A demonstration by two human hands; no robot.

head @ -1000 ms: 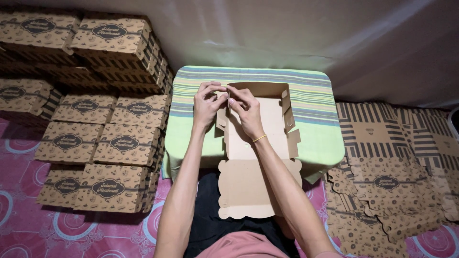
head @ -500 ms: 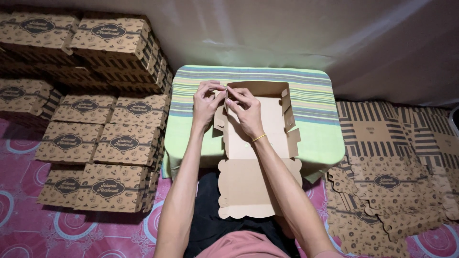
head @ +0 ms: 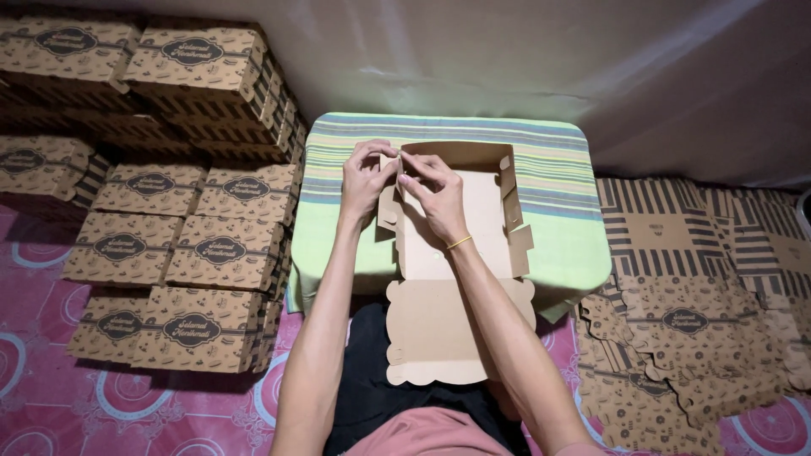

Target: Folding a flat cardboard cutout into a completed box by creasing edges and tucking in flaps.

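A brown cardboard box (head: 473, 228), half folded, lies on a small table covered with a green striped cloth (head: 566, 219). Its scalloped lid flap (head: 435, 329) hangs over the near edge toward my lap. My left hand (head: 365, 181) and my right hand (head: 432, 192) meet at the box's far left corner and pinch the side flap and back wall together there. A thin yellow band sits on my right wrist. The right wall of the box stands upright.
Stacks of finished printed brown boxes (head: 182, 253) fill the floor at the left, up to the wall. A pile of flat, unfolded printed box blanks (head: 684, 312) lies at the right. The floor mat (head: 34, 397) is pink with circles.
Both hands have stayed at the far left corner of the box, with only small finger movements on the flap. Nothing else has moved.
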